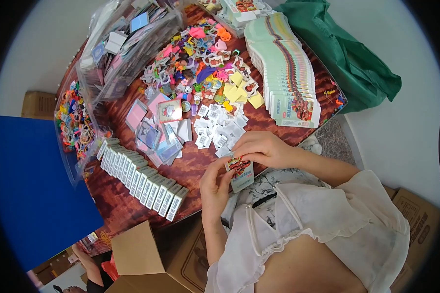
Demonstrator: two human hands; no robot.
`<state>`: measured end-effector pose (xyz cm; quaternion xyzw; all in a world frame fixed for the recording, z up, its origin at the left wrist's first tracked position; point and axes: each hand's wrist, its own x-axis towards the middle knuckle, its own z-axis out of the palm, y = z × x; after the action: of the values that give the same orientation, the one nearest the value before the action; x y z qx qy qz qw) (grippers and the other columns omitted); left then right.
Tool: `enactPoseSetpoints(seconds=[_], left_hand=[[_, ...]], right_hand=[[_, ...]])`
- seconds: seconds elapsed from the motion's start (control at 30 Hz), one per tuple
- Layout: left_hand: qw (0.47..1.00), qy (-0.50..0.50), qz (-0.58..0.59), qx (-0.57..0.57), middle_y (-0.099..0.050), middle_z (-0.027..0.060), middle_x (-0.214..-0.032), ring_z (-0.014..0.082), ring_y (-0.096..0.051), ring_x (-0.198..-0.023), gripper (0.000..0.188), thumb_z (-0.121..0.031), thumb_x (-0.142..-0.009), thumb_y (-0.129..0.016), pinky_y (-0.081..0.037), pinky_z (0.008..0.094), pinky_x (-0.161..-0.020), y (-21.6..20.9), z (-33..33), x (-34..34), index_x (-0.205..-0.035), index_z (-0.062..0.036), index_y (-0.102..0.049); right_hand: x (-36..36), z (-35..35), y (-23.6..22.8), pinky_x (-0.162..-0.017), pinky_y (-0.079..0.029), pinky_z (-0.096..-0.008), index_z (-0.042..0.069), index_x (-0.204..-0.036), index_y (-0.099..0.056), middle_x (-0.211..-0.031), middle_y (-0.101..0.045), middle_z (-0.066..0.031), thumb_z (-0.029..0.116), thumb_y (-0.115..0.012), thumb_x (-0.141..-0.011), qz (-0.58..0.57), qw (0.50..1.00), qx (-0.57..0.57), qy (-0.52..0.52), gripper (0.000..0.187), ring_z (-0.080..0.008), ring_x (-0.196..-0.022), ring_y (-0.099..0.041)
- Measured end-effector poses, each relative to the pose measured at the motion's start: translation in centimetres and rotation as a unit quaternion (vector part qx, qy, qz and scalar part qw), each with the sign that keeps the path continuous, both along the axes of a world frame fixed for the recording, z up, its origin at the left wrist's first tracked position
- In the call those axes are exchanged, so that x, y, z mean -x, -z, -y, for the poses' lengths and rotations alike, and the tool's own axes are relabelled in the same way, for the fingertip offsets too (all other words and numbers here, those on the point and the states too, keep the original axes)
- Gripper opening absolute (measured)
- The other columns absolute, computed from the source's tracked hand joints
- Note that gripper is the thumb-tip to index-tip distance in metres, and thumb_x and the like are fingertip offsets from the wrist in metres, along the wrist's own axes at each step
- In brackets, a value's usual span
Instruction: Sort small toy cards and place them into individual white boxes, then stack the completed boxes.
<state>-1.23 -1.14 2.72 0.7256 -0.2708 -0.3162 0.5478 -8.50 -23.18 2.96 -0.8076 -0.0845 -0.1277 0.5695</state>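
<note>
A small printed cardboard box (pixel 243 181), pale green with red pictures, is held at the table's near edge. My left hand (pixel 215 189) grips it along its left side, thumb on the front. At its top end, my right hand (pixel 263 149) has its fingers pinched together over the edge; what lies under those fingertips is hidden. Just beyond my hands lies a pile of small white printed packets (pixel 221 128). Beside the packets are flat plastic cases and cards (pixel 157 131), pink, blue and clear. Yellow paper squares (pixel 236 89) lie scattered behind the packets.
Flattened printed boxes (pixel 283 63) fan out at the right. A row of filled-looking small boxes (pixel 141 178) lines the left. Colourful trinkets (pixel 186 58) heap behind; a clear bag (pixel 132 44) holds more cards. An open carton (pixel 138 249) stands below. Another person's arm (pixel 88 263) shows lower left.
</note>
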Motion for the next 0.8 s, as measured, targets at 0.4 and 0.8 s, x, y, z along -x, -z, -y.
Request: enactPoseSetpoints(seconds=[0.4,0.8], left_hand=[[0.948,-0.255,0.096,0.163,-0.039,0.0165,-0.147,0.0269,-0.042,-0.134,0.091,-0.002,-0.072,-0.083,-0.038,0.0380,-0.109,-0.6,1.4,-0.3,-0.145,0.0014,-0.029],[0.910,-0.189,0.340,-0.144,-0.048,0.0243,-0.129,0.0424,-0.044,-0.120,0.075,-0.020,-0.073,-0.083,-0.036,0.0493,-0.103,2.8,-0.4,-1.4,-0.133,0.0042,-0.046]], right_hand=[[-5.3,-4.3,1.5,-0.070,-0.059,-0.0333,0.001,-0.105,-0.062,-0.100,-0.066,-0.0080,0.019,-0.066,-0.093,-0.342,0.769,-0.538,-0.045,0.021,-0.0171,-0.088,-0.067],[-22.0,-4.9,1.8,-0.071,-0.053,-0.0417,-0.002,-0.100,-0.060,-0.106,-0.056,-0.0184,0.009,-0.074,-0.072,-0.040,0.904,0.404,0.136,0.033,-0.0339,-0.092,-0.062]])
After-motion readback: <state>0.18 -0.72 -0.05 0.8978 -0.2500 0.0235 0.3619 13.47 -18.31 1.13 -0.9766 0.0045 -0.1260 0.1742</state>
